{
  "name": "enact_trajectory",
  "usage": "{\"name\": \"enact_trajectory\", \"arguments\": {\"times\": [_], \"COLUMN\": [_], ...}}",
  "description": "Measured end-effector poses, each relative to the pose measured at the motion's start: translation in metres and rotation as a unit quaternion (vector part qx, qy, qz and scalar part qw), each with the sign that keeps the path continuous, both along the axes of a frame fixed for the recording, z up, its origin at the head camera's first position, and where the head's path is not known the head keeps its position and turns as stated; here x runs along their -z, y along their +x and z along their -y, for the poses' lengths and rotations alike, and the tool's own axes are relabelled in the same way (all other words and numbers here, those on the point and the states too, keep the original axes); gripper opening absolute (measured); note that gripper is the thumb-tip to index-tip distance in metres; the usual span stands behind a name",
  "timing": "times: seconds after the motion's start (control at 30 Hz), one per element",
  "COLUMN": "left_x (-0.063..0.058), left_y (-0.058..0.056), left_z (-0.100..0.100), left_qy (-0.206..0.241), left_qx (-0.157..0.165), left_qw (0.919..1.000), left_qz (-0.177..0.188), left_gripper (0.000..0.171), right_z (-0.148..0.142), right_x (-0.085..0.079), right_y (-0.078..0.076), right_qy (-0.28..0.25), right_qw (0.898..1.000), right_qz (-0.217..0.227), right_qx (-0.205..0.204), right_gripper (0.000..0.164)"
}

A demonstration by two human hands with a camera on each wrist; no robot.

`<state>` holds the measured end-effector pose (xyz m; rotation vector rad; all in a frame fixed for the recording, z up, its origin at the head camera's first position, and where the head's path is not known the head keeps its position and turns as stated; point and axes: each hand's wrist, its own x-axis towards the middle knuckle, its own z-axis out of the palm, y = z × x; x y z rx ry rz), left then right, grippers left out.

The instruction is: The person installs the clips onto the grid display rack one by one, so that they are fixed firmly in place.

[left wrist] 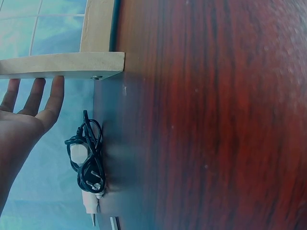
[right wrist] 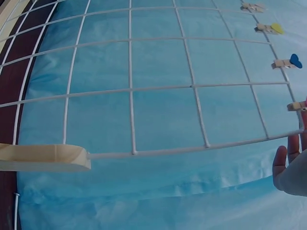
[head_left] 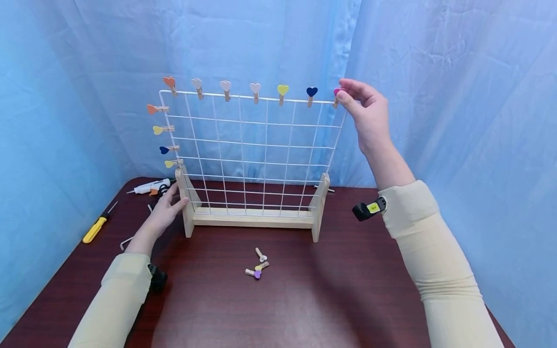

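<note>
A white wire grid (head_left: 254, 133) stands upright in a wooden stand (head_left: 252, 220). Heart-topped mini clothespins run along its top edge and down its left edge, among them a dark blue one (head_left: 312, 92) and a yellow one (head_left: 283, 90). At the top right corner, my right hand (head_left: 370, 113) pinches a pink-heart clothespin (head_left: 337, 91), whose heart is partly covered by the thumb. My left hand (head_left: 164, 211) holds the stand's left upright (head_left: 187, 212), thumb across its front edge and fingertips (left wrist: 57, 82) against the outer face.
Several loose heart clothespins (head_left: 257, 274) lie on the dark red table (head_left: 278, 309) in front of the stand. At the left are a yellow screwdriver (head_left: 95, 229), a white glue gun (head_left: 150, 186) and a coiled black cord (left wrist: 91, 158). A bolt (head_left: 326, 189) lies behind the right upright.
</note>
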<state>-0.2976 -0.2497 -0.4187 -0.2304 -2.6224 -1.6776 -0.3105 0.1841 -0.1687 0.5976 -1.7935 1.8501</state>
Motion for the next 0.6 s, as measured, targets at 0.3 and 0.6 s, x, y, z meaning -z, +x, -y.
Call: {"name": "enact_trajectory", "arguments": {"times": [0.3, 0.6], "left_x": [0.0, -0.001], "left_y": [0.0, 0.0], "left_z": [0.001, 0.001], "left_qy": [0.012, 0.013], "left_qx": [0.005, 0.005], "left_qw": [0.9999, 0.9999], "left_qz": [0.005, 0.004], "left_gripper": [0.071, 0.071], "right_z": [0.017, 0.046], "right_x": [0.004, 0.096], "right_y": [0.048, 0.072], "right_qy": [0.047, 0.279], "right_qw": [0.996, 0.959], "right_qz": [-0.079, 0.009], "right_qx": [-0.002, -0.051], "right_gripper": [0.024, 0.025]}}
